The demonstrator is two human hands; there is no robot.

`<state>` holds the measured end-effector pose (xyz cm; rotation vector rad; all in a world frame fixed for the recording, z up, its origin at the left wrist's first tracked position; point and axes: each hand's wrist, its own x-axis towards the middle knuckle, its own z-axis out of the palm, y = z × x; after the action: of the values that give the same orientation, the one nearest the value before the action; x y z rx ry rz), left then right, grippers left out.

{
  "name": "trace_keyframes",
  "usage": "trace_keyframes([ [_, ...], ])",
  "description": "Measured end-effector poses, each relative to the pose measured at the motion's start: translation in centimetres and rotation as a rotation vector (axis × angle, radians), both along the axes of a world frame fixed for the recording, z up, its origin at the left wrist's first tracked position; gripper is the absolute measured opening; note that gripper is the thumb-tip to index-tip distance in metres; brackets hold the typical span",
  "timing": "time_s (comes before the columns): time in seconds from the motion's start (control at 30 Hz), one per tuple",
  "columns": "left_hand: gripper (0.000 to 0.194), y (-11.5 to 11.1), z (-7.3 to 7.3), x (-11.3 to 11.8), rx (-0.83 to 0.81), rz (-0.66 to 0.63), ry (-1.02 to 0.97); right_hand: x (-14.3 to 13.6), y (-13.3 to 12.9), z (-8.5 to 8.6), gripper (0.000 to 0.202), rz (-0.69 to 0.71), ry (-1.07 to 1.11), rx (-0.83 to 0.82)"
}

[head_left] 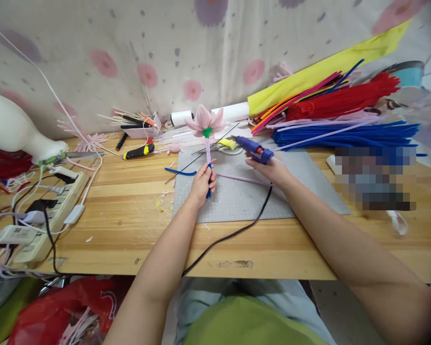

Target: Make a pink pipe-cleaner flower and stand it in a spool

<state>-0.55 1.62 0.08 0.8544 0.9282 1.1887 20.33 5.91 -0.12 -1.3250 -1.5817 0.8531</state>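
Observation:
My left hand (201,184) is closed around the lower stem of a pink pipe-cleaner flower (205,123). The flower stands upright, with a green base under its petals and a stem that is pale lilac above and dark blue lower down. In my right hand (269,168) is a blue glue gun (255,149), its nozzle pointing left toward the flower but apart from it. A black cord runs from below the gun to the table's front edge. Beneath both hands lies a grey cutting mat (237,203), with a lilac pipe cleaner (240,178) across it.
A short blue pipe cleaner (180,171) lies left of my left hand. Bundles of blue (348,135) and red pipe cleaners (345,99) fill the back right. A yellow-black utility knife (138,151) rests at left, beyond a crowded power strip (53,220).

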Motion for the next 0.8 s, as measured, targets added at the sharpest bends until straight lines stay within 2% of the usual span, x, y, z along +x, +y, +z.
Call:
trace_keyframes([
  [0.07,0.028,0.1,0.0,0.1,-0.001,0.001,0.031,-1.3,-1.0,0.4,0.039,0.089,0.081,-0.085],
  [0.17,0.018,0.3,0.0,0.3,-0.039,0.075,0.083,-2.9,-1.7,0.4,0.038,0.152,0.143,-0.158],
  [0.27,0.006,0.5,0.2,0.7,-0.113,0.178,0.125,-3.2,-1.7,0.0,0.039,0.187,0.116,-0.169],
  [0.37,0.004,0.6,0.4,1.0,-0.148,0.237,0.139,-2.9,-1.4,0.0,0.039,0.195,0.077,-0.194],
  [0.57,0.008,0.5,0.1,1.2,-0.104,0.261,0.155,-2.9,-1.5,0.4,0.033,0.259,0.0,-0.157],
  [0.8,0.009,0.4,0.1,1.3,-0.068,0.259,0.191,-2.8,-1.5,0.5,0.04,0.302,0.005,-0.115],
])
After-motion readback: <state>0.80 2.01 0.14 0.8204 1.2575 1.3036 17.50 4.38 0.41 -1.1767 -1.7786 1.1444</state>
